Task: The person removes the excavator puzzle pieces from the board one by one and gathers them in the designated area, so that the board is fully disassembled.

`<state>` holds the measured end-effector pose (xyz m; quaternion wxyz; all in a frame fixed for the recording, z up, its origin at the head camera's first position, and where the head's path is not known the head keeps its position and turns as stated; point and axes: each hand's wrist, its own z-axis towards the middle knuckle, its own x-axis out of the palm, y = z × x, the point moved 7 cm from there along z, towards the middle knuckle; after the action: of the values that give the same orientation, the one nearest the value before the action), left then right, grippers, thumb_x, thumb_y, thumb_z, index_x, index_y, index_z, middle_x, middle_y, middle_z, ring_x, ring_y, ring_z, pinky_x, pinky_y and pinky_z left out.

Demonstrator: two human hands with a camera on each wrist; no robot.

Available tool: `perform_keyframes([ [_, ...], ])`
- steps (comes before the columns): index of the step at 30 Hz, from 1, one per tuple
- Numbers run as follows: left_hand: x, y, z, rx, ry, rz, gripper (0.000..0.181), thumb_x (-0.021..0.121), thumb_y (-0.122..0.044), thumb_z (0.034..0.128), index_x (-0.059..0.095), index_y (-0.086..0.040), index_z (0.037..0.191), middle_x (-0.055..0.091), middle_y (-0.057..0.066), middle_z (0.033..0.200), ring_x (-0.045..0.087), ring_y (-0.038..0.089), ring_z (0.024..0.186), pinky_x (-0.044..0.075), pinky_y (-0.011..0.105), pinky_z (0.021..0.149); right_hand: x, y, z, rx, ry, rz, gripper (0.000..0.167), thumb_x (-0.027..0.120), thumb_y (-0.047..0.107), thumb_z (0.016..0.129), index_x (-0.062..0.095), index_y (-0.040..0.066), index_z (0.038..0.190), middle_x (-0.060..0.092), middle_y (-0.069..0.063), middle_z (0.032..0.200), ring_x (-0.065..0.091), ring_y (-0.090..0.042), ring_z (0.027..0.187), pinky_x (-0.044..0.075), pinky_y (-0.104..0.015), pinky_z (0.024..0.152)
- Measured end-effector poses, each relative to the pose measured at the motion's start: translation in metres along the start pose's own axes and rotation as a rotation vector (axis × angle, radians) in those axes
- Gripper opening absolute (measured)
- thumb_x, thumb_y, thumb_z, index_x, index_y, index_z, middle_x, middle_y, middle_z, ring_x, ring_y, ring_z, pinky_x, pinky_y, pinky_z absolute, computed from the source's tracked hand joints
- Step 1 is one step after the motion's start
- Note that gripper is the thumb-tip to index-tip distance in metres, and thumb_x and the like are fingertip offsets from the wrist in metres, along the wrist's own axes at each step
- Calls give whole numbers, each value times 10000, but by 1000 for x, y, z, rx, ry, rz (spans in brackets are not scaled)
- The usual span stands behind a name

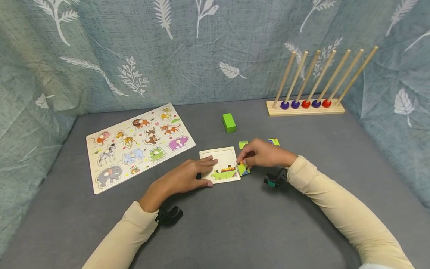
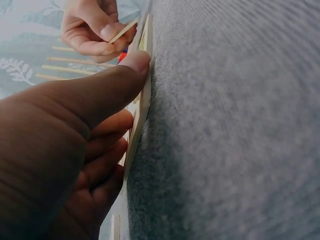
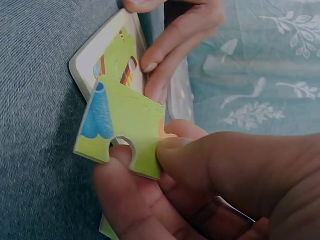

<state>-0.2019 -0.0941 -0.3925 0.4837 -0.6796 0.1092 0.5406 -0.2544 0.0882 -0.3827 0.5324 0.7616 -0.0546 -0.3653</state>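
Observation:
My left hand [image 1: 188, 175] rests on the left side of a small wooden puzzle tray [image 1: 221, 154], thumb at its near edge and fingers lying over its surface. Inside the tray, along the near side, are joined green jigsaw pieces [image 1: 223, 175] with a red and yellow picture strip. My right hand [image 1: 265, 154] pinches a green jigsaw piece [image 3: 132, 117] with a blue shape and a round notch, just beside the tray's right edge. Beyond that hand lie two more jigsaw pieces, one partly hidden piece [image 1: 243, 144] and another piece [image 1: 274, 142] farther right.
A green block [image 1: 229, 123] stands behind the tray. The animal peg puzzle board [image 1: 141, 145] lies at the left. At the back right stands a wooden rack [image 1: 305, 110] with upright rods and several red and blue beads. A patterned cloth [image 1: 188, 71] hangs behind the grey table.

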Motion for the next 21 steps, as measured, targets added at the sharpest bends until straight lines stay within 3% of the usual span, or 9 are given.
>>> perform_keyframes([
  [12, 0, -3, 0, 17, 7, 4, 516, 713, -219, 907, 565, 35, 1331, 453, 154, 1451, 369, 298, 1371, 363, 467, 1060, 0, -4, -6, 47, 17, 16, 150, 603, -82, 904, 720, -53, 992, 705, -79, 880, 653, -170, 744, 565, -342, 665],
  [21, 1, -3, -1, 5, 11, -6, 508, 714, -214, 906, 572, 30, 1329, 453, 152, 1451, 366, 294, 1374, 361, 480, 1059, -1, -4, -9, 27, 13, -33, 146, 623, -67, 894, 725, -48, 996, 707, -76, 931, 653, -140, 800, 548, -303, 673],
])
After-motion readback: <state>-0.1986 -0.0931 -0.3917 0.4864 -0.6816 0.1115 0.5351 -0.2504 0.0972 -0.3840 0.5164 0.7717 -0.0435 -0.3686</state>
